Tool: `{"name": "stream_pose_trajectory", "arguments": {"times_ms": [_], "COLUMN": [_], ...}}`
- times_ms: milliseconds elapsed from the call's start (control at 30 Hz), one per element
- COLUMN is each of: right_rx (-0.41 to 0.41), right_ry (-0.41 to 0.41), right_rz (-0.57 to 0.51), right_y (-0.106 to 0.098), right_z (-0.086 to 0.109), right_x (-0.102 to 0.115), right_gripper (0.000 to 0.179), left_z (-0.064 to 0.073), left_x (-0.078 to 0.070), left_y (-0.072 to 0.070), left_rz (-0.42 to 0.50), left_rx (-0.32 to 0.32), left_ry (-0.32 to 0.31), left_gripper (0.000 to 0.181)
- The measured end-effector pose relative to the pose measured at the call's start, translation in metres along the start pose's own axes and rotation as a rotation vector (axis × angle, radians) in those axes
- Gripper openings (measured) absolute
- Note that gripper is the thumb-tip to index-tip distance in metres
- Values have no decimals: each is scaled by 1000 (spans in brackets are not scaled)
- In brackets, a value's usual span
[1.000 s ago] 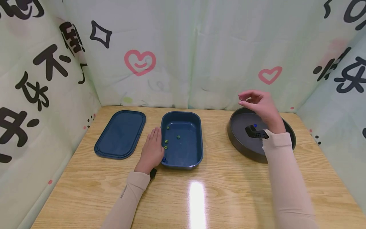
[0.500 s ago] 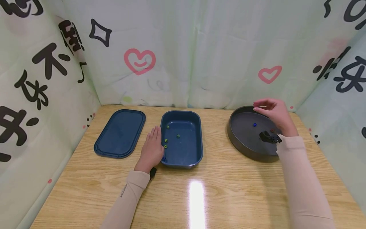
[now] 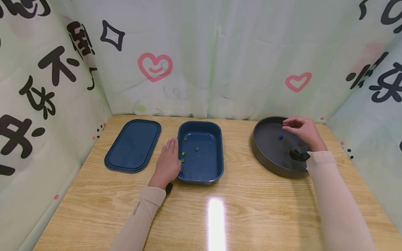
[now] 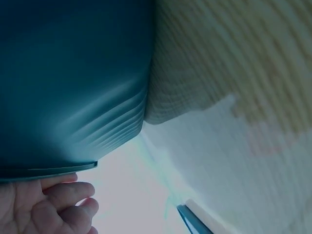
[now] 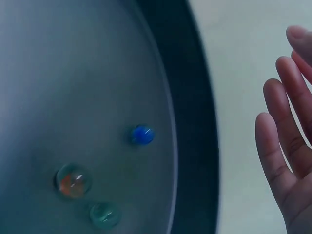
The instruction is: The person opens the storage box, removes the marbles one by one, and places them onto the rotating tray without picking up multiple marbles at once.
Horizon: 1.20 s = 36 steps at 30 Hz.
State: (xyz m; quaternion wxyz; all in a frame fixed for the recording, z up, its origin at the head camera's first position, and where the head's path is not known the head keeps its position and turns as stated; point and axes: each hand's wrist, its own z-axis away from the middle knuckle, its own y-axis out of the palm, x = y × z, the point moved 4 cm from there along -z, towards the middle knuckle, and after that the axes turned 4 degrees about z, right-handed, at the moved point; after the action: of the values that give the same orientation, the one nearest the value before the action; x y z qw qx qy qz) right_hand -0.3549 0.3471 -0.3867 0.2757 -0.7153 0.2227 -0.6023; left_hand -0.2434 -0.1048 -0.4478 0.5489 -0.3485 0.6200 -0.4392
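Note:
My left hand (image 3: 169, 161) rests along the left rim of a deep blue rectangular container (image 3: 205, 177), fingers straight in the head view. In the left wrist view its fingers (image 4: 66, 200) sit right at the rim. Several green marbles (image 3: 196, 149) and a dark blue marble (image 3: 180, 173) lie inside. My right hand (image 3: 303, 131) hovers over a round dark grey pan (image 3: 267, 158), fingers loosely bent and holding nothing. The right wrist view shows a blue marble (image 5: 142, 135), a clear marble with orange (image 5: 73, 181) and a clear greenish marble (image 5: 105, 215) in the pan.
A flat blue lid (image 3: 133, 146) lies on the wooden table (image 3: 251, 209) to the left of the container. Printed curtains (image 3: 238, 52) stand behind the table and along both sides.
My right hand has moved rightward and lower over the pan, and a reddish marble there has come into view. My left hand has stayed at the container's rim.

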Motion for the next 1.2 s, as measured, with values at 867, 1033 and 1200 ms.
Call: {"name": "stream_pose_trajectory", "arguments": {"times_ms": [867, 1033, 1200], "right_rx": [166, 195, 215], "right_ry": [49, 62, 54], "right_rz": [338, 353, 360], "right_y": [21, 23, 25], "right_z": [-14, -15, -17], "right_x": [-50, -53, -55], "right_gripper": [29, 29, 28], "left_z": [-1, 0, -1], "left_x": [-5, -6, -5], "left_y": [0, -1, -1], "left_rz": [-93, -79, -69], "left_rx": [27, 11, 7], "left_ry": [36, 41, 47], "left_gripper": [62, 63, 62]}}
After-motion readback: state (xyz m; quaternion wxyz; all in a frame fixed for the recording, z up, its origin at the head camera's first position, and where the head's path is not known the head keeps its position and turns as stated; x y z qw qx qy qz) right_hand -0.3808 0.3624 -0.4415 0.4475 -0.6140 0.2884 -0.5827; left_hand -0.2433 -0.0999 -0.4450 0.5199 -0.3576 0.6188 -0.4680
